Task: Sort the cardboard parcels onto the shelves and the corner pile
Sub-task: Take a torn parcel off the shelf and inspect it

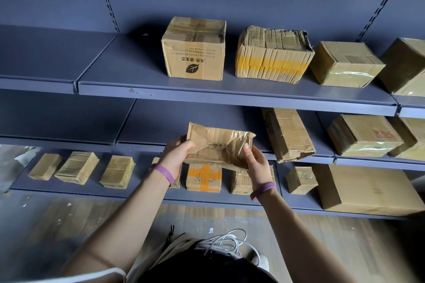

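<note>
Head view: we see the dark blue-grey metal shelving unit filling the wall behind the flat, crumpled brown cardboard parcel, which we hold up in front of its middle shelf. Whether the parcel touches the shelf edge, we cannot tell. Down and to the right of the parcel, the large plain cardboard box lies on the bottom shelf. Straight above the parcel, on the upper shelf, stands the brown cardboard box printed with a black leaf. Directly below the parcel sits the small cardboard packet crossed with orange tape. Our left hand grips the parcel's left edge, thumb curled over its front. Our right hand holds its lower right corner, thumb on the front, fingers curled behind. Below the parcel, a purple wristband circles the left wrist and a second purple wristband the right.
</note>
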